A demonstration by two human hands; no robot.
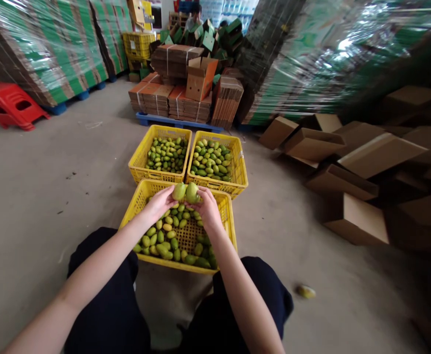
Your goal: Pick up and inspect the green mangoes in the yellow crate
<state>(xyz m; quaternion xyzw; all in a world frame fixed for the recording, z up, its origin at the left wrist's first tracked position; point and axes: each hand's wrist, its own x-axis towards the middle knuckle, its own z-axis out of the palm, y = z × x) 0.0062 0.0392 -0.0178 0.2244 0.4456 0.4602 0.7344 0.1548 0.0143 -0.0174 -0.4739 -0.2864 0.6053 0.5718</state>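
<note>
My left hand (161,202) is closed round a yellow-green mango (179,191). Beside it, my right hand (207,206) grips a second mango (192,192). Both fruits are held side by side above the far part of the near yellow crate (228,211). Inside that crate lie several green and yellowish mangoes (159,237), with part of the slatted bottom showing in the middle. Two more yellow crates stand just behind, the left crate (138,160) and the right crate (241,167), both filled with mangoes.
Flattened cardboard boxes (151,97) are stacked on a blue pallet (178,122) beyond the crates. Open cartons (360,219) lie heaped at the right. A red stool (11,103) stands at the left, and one mango (305,291) lies on the floor. A person (195,17) is in the background.
</note>
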